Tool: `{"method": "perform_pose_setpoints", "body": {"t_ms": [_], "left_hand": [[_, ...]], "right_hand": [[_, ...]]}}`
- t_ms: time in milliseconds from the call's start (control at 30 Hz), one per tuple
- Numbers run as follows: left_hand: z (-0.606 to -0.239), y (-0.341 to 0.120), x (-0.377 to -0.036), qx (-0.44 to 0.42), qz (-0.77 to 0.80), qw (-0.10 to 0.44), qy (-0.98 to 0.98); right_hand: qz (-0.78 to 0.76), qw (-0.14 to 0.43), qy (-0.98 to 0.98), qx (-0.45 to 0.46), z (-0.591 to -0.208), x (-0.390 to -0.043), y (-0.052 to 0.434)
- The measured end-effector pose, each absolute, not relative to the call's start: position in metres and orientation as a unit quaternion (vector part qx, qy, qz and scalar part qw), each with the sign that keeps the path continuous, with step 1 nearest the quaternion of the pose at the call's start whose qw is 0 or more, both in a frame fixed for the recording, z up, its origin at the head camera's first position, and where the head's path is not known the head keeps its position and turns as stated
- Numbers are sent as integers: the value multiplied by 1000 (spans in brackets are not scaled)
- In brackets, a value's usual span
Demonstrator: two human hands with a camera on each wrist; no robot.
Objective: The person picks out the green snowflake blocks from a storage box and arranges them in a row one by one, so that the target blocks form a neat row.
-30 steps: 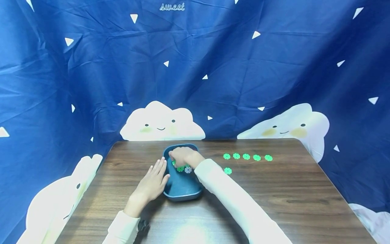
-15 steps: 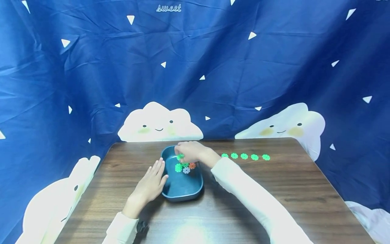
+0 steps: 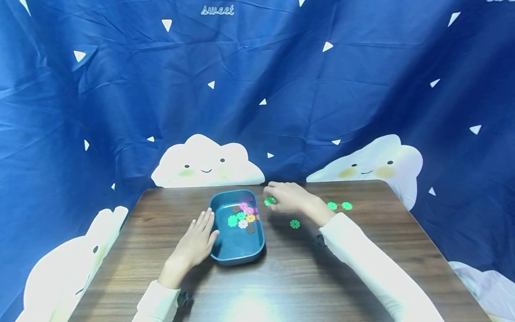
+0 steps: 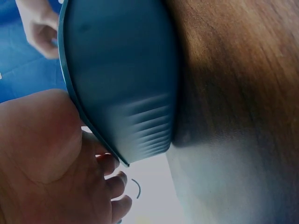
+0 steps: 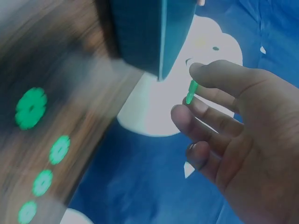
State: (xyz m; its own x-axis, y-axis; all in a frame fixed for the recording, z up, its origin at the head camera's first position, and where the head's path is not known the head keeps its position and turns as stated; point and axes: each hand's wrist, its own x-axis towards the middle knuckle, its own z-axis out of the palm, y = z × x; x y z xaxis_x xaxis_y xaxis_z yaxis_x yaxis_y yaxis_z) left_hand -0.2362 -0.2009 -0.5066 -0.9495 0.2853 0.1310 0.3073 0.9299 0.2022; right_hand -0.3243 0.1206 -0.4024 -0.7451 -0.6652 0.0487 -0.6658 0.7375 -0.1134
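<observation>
My right hand [image 3: 293,197] is in the air just right of a dark teal plastic tub [image 3: 237,246]. It pinches a green snowflake-shaped plastic disc [image 5: 191,92] between thumb and fingers; the right wrist view shows it edge-on. My left hand [image 3: 193,246] lies along the tub's left rim with its fingers straight, touching the wall. Inside the tub lie several discs of the same kind, among them green ones [image 3: 232,221], a white one [image 3: 243,224], pink ones [image 3: 249,211] and an orange one [image 3: 250,218].
Green discs [image 3: 347,205] form a row on the wooden table [image 3: 362,259] to the right, partly hidden by my right hand and forearm. Another green disc [image 3: 295,224] lies nearer to me. A blue curtain [image 3: 281,89] with clouds hangs behind the table's far edge.
My right hand has lifted a green disc from the tub and carried it right, past the rim. More discs in the tub are uncovered. The left hand stays at the rim.
</observation>
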Motion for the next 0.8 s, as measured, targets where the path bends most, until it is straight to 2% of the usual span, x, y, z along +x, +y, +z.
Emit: {"method": "perform_pose_setpoints", "body": {"t_ms": [500,800], "left_hand": [[-496,-196,-231,-148,-118,44,-981],[-495,-195,-231,-146,-114,33,-982]], "right_hand": [[74,26,-953,292,-435,-309,200],[95,-9,-960,262,-462,-304,227]]}}
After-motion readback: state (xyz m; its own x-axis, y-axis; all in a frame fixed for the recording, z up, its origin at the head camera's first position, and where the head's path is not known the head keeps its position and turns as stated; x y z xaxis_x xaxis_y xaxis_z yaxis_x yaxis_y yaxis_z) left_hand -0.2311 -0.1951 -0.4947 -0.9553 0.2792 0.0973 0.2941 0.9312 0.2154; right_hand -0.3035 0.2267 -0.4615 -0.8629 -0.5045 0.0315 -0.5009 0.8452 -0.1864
